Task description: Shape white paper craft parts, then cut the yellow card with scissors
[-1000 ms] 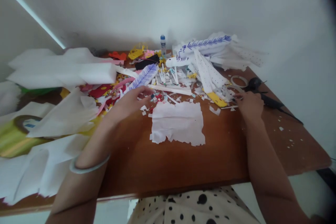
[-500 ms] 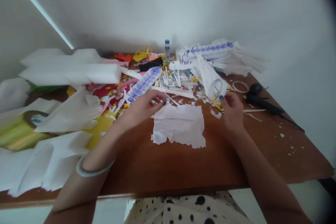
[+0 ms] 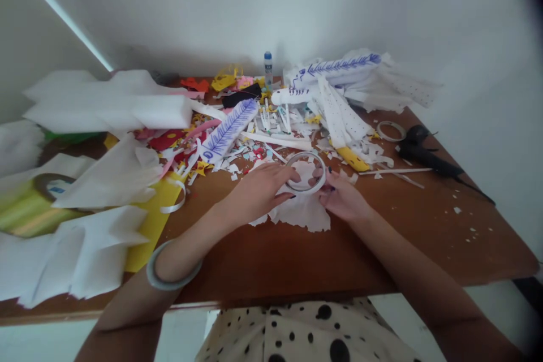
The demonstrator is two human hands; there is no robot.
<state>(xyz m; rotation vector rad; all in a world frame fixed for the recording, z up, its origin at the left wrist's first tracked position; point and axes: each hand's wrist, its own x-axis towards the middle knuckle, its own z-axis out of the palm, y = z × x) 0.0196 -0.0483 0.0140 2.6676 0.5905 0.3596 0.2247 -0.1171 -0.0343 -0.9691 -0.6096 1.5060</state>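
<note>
A roll of white tape (image 3: 319,182) is held up between my two hands over a torn-edged white sheet (image 3: 302,216). My right hand (image 3: 347,199) grips the roll's right side, its fingertips closed on the rim. At the left side of the ring, my left hand (image 3: 259,188) has its fingers bent over the edge and its thumb below. The sheet lies flat on the brown table (image 3: 271,271), partly covered by the hands and the roll. Beyond them is a white strip with a blue feather-like drawing (image 3: 231,130).
Paper scraps, several markers and a glue bottle (image 3: 268,70) crowd the back. A yellow cutter (image 3: 353,159), another tape roll (image 3: 391,131) and a black glue gun (image 3: 424,155) lie right. White foam pieces (image 3: 106,107) and wide yellow tape (image 3: 25,203) fill the left.
My right hand has brought the tape roll left and down from beside the dotted paper to above the sheet. My left hand has moved right and down to the roll. The view has tilted down.
</note>
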